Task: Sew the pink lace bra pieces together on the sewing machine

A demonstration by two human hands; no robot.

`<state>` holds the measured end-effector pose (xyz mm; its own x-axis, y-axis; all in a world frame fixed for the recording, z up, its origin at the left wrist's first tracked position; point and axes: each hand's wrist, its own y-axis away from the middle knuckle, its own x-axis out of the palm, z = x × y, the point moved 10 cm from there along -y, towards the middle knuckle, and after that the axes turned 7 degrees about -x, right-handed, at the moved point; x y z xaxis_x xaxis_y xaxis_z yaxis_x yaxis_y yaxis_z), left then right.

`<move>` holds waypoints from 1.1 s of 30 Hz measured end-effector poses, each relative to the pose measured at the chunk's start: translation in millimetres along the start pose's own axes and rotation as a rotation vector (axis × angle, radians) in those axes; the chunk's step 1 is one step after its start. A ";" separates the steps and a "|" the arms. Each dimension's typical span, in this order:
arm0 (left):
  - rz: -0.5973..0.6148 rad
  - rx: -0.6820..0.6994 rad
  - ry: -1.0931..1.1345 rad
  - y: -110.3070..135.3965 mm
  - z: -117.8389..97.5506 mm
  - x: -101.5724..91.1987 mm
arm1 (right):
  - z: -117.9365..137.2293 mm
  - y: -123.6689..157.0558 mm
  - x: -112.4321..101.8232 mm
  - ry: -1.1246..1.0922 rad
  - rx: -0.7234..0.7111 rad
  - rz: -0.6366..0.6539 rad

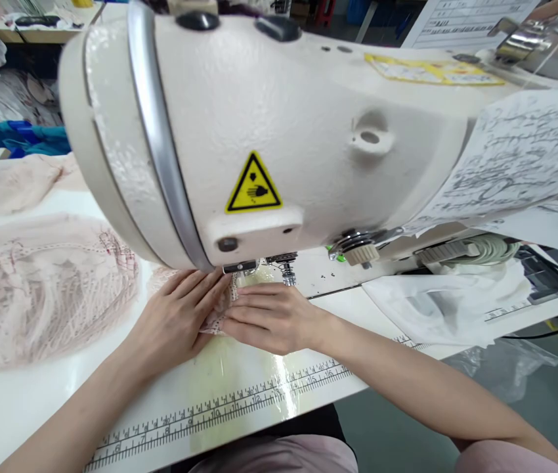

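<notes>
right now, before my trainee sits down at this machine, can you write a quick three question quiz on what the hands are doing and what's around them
1. Multiple choice: which of these lies under the fingers of both the left hand and the right hand?
a) a plastic bag
b) pale pink fabric
c) a handwritten sheet

2. Fill the gap: the printed ruler runs along the edge of the table nearest the ____.

3. True or false: the yellow warning triangle is stuck to the table.

Key: 1 b; 2 person; 3 false, it is on the body of the sewing machine.
</notes>
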<state>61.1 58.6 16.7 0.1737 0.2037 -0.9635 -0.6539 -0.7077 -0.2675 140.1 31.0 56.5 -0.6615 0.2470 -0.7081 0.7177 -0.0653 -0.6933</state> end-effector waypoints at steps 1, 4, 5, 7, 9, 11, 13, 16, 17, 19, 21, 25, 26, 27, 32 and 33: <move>0.005 0.001 0.004 0.0 0.3 0.3 | -0.3 -0.2 -0.4 0.004 0.001 -0.001; 0.023 0.005 0.015 -0.5 1.4 1.2 | -0.6 -1.3 1.2 0.023 -0.006 0.026; 0.030 0.007 0.022 -0.6 1.8 1.5 | -0.5 -1.4 2.7 0.025 -0.009 0.042; 0.038 0.008 0.036 -1.0 2.5 1.6 | -0.2 -1.1 4.8 0.026 -0.010 0.063; 0.037 0.016 0.040 -1.2 2.3 0.9 | 0.6 -0.6 6.0 0.027 -0.011 0.071; 0.033 0.023 0.036 -1.1 2.1 0.1 | 2.2 -0.3 5.8 0.029 -0.018 0.068; 0.034 0.024 0.038 -0.9 3.0 -0.3 | 3.7 -0.4 5.4 0.029 -0.025 0.061; 0.056 0.017 0.039 -0.6 5.9 1.1 | 4.3 -0.9 3.8 0.020 -0.026 0.038; 0.068 0.017 0.032 -0.5 6.8 1.9 | 4.2 -1.0 3.3 0.017 -0.025 0.028; 0.085 0.017 0.015 -0.4 8.2 3.2 | 4.2 -1.4 2.8 0.011 -0.025 0.014; 0.088 0.021 0.006 -0.6 8.5 3.0 | 4.7 -1.7 3.9 0.009 -0.029 0.019; 0.080 0.006 0.018 -1.6 9.3 1.7 | 5.1 -2.0 5.6 0.009 -0.031 0.038; 0.081 -0.003 0.025 -1.9 9.9 1.8 | 5.0 -1.9 5.7 0.010 -0.030 0.043; 0.082 -0.010 0.030 -2.1 10.3 2.0 | 4.9 -1.7 5.5 0.011 -0.030 0.046; 0.052 -0.025 0.039 -3.1 10.5 0.2 | 3.6 -0.7 5.2 0.021 -0.023 0.057; 0.044 -0.026 0.037 -3.4 10.2 -0.3 | 3.8 -0.6 6.1 0.023 -0.026 0.065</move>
<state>55.8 67.9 18.0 0.1725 0.1470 -0.9740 -0.6420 -0.7331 -0.2244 134.8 28.9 52.0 -0.6087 0.2648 -0.7479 0.7644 -0.0570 -0.6422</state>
